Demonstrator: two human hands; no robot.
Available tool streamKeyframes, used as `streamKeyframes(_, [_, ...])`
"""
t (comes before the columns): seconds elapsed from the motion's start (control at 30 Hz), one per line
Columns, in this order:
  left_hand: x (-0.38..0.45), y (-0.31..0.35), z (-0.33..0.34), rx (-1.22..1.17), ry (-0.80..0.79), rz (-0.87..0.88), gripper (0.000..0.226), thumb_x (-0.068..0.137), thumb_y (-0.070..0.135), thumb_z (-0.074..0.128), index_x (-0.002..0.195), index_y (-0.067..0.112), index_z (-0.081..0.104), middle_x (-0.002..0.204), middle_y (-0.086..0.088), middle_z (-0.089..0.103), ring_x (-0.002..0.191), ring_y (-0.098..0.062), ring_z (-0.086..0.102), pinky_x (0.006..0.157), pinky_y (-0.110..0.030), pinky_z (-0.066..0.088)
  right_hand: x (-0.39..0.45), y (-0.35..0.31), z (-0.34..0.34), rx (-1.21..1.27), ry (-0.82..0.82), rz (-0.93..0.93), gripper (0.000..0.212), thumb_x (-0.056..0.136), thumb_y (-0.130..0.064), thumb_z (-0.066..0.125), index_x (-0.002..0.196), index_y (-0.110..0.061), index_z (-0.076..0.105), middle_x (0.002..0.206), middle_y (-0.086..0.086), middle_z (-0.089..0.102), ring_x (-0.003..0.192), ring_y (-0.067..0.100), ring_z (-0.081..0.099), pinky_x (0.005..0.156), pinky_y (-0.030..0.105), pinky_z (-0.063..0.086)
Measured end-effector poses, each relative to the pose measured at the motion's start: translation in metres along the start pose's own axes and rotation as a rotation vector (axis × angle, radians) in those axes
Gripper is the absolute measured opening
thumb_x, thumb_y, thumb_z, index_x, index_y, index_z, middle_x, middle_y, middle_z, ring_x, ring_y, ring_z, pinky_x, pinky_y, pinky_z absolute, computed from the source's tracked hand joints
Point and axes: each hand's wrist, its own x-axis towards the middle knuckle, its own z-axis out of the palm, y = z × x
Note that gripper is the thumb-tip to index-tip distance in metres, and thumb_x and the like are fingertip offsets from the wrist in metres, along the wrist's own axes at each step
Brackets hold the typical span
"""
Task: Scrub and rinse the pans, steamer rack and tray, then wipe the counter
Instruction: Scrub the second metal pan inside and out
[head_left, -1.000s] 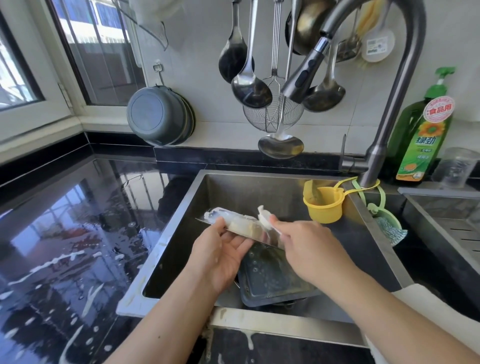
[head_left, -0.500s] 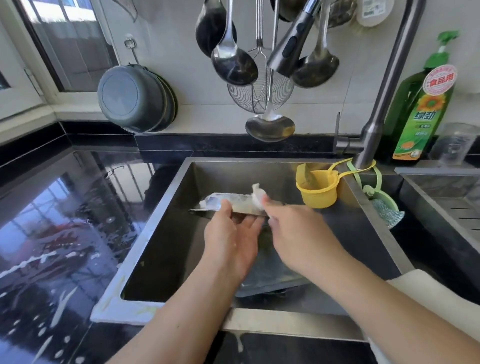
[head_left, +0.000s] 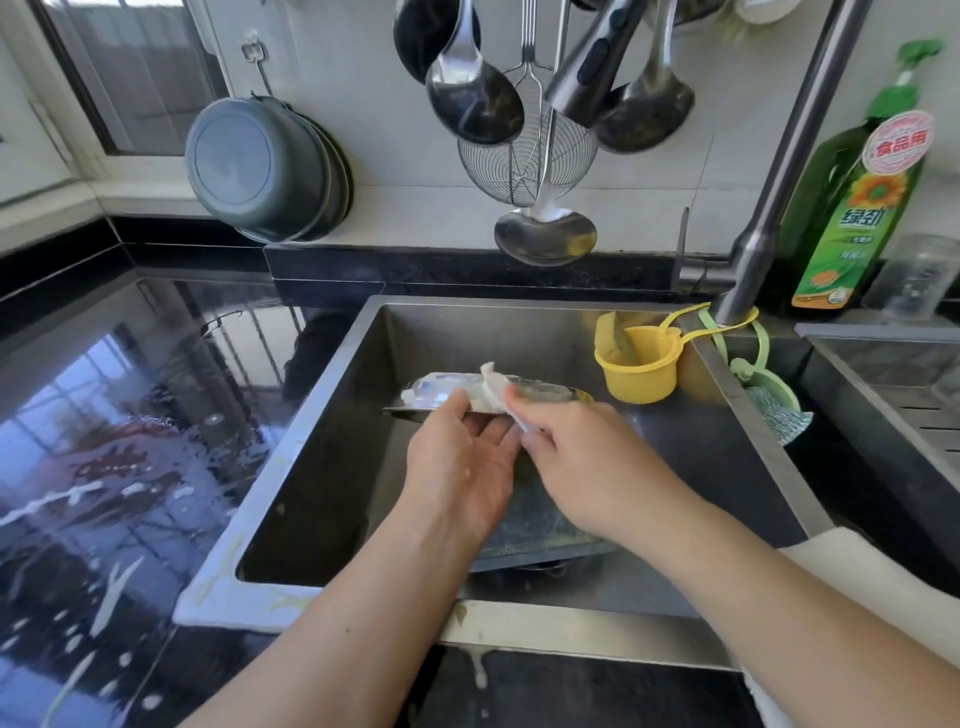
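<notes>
Both hands over sink (head_left: 322, 441), left hand (head_left: 457, 467) gripping tray (head_left: 441, 392), right hand (head_left: 576, 457) fingers pinching cloth (head_left: 493, 392)

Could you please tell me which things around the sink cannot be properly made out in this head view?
- Dark tray in the sink: largely covered by both forearms.
- Soapy metal piece: seen edge-on, its middle hidden by the left hand and right hand; what it is stays unclear.
- White cloth: mostly inside the right hand.
- Faucet: its arch is cut off by the top edge.
- Hanging ladles: handles cut off by the top edge.
</notes>
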Motion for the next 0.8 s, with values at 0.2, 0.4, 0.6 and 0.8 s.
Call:
streamKeyframes(0.2, [-0.002,0.004,0.004,-0.042,0.026,0.028,0.024,0.109,0.009,0.04,0.119,-0.006,0.056,0.123,-0.024,0.067,0.112,-0.039,0.067,0.091,-0.048,0.057,0.001,0.023,-0.018,-0.211,-0.015,0.228,0.054,0.106,-0.022,0.042,0.158,-0.03,0.032,0.09,0.003,0.057,0.087,0.025,0.054,0.068,0.034,0.042])
streamKeyframes(0.4, [0.001,-0.002,-0.001,0.032,0.038,-0.031,0.028,0.097,-0.005,0.044,0.12,-0.01,0.059,0.116,-0.026,0.069,0.114,-0.042,0.068,0.103,-0.055,0.052,-0.002,-0.017,0.005,-0.091,-0.108,0.041,0.055,0.107,-0.025,0.04,0.157,-0.043,0.026,0.133,0.008,0.06,0.116,0.03,0.058,0.089,0.039,0.052])
streamKeyframes(0.6, [0.0,0.007,0.004,-0.089,0.077,0.053,0.022,0.11,0.008,0.037,0.115,-0.006,0.054,0.12,-0.027,0.065,0.118,-0.043,0.064,0.107,-0.056,0.048,-0.008,0.01,-0.015,-0.226,-0.045,0.209,0.05,0.106,-0.027,0.041,0.155,-0.031,0.033,0.108,0.011,0.064,0.092,0.03,0.06,0.076,0.041,0.054])
streamKeyframes(0.8, [-0.002,0.023,-0.002,-0.151,0.053,0.132,0.033,0.109,0.019,0.046,0.136,0.0,0.05,0.129,-0.02,0.063,0.124,-0.037,0.061,0.111,-0.052,0.046,-0.001,0.021,-0.012,-0.208,-0.057,0.224,0.054,0.106,-0.023,0.043,0.157,-0.027,0.03,0.101,0.008,0.064,0.085,0.025,0.055,0.069,0.039,0.052])
